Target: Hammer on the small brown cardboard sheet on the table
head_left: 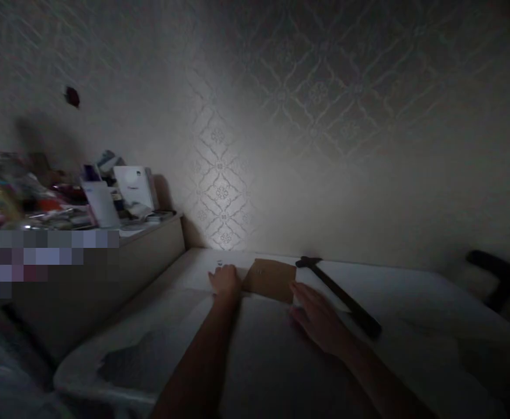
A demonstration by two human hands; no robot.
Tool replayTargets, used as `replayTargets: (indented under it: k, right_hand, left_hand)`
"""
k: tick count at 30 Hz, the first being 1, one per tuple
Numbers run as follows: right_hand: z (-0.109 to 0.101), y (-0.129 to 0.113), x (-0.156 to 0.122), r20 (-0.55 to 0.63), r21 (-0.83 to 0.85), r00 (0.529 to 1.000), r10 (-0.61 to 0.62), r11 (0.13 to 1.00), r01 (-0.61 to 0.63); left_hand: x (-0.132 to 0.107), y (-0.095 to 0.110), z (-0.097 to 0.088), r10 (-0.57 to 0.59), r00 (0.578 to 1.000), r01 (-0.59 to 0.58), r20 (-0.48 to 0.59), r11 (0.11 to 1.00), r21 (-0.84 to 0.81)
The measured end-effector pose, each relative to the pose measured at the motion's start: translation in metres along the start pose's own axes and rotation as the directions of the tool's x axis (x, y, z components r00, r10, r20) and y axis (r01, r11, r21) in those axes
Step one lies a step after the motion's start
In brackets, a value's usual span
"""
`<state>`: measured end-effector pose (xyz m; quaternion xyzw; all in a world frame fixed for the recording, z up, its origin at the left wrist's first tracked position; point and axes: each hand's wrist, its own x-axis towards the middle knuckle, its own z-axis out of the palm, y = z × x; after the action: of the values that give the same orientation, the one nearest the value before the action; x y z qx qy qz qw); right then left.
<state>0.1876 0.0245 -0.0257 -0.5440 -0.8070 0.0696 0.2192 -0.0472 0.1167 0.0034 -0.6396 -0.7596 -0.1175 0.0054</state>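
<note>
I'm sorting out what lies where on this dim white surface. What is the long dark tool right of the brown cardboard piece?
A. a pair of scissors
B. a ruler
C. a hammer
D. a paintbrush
C: the hammer shows a dark head by the cardboard piece and a long handle running past the right hand.

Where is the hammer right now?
In the head view the hammer lies on the white table, right of centre, beside the right hand; its head points at the wall, just past the brown cardboard piece.

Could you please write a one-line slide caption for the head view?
Both hands, left hand and right hand, rest beside a brown cardboard piece near a hammer on a white table.
</note>
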Motion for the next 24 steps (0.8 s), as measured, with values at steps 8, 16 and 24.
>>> replayTargets:
  k: [8,16,24]
  right_hand:
    - [-0.002,-0.008,0.000,0.159,0.052,0.987,-0.025,0.999,0.017]
    - [-0.008,-0.004,-0.005,0.158,0.110,0.985,-0.063,0.993,0.046]
    - [-0.005,-0.002,-0.008,0.122,0.152,0.989,-0.082,0.986,0.063]
  left_hand:
    - [0.002,-0.002,0.001,-0.029,0.997,0.031,-0.070,0.999,0.023]
    - [0.006,0.003,0.003,-0.043,0.997,0.023,-0.064,0.960,-0.280]
    - [0.003,0.024,0.008,0.150,0.988,-0.133,-0.042,0.671,-0.730]
